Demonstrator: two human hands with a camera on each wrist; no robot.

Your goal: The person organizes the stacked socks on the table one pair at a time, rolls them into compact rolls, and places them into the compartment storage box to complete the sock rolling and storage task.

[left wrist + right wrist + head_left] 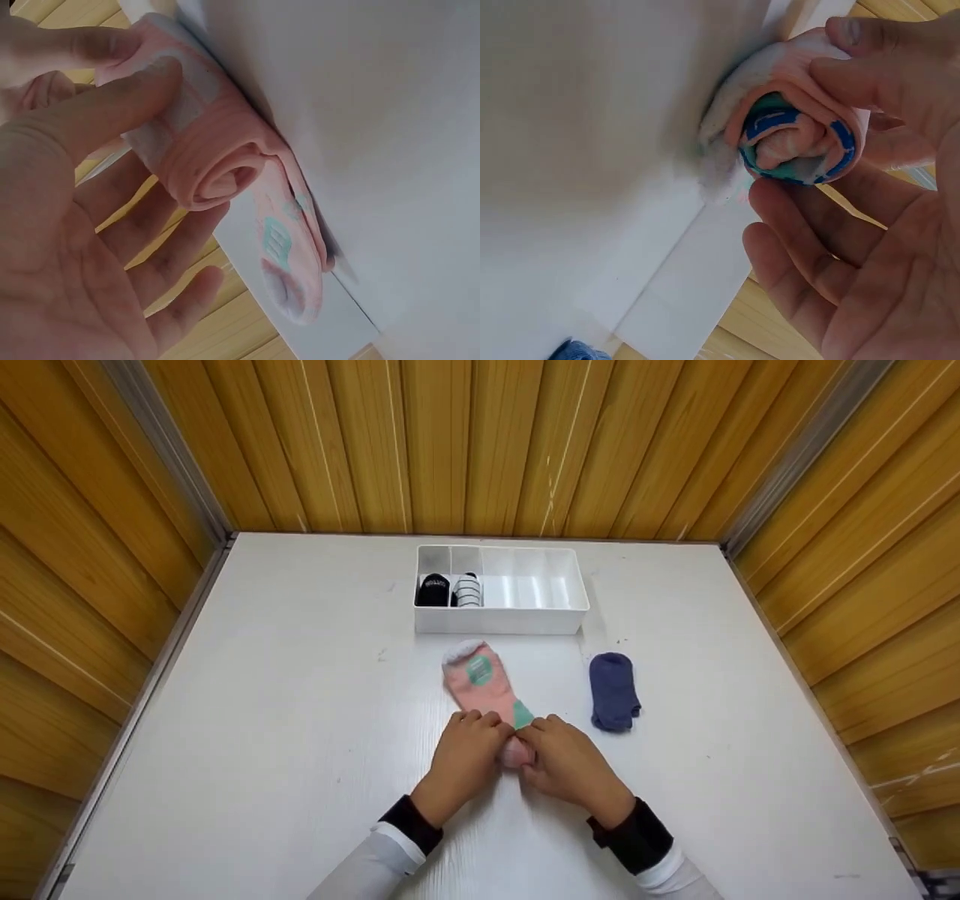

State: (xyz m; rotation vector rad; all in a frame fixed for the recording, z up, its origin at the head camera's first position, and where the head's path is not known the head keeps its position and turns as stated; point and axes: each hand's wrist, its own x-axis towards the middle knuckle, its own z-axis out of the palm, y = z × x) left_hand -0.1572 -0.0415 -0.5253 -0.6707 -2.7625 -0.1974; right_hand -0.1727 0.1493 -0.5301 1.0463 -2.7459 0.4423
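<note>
A pink sock (480, 679) lies at the centre of the head view on a white table (262, 697), slanting from just below the storage box toward the lower middle. Its near end is wound into a roll, while the rest stretches flat toward the upper left, showing a round green patch with pale lettering, a second green area close to the fingers and a whitish far edge. The left hand (466, 754) grasps the left side of the roll, its thumb laid along the fabric in the left wrist view. The right hand (566, 761) grips the opposite side between thumb and fingers; the right wrist view shows the roll's spiral end, with pink, blue and green layers. Both wrists wear black wristbands (641, 836) over pale sleeves (367, 859). At the upper middle stands a white divided storage box (499, 621); a black sock (433, 591) with light lettering sits in its leftmost compartment, and a white sock with dark stripes (469, 591) in the next. Right of centre lies a folded dark-blue sock (613, 694), apart from the hands. Yellow-brown wood-patterned panels (495, 442) fill the top of the frame.
</note>
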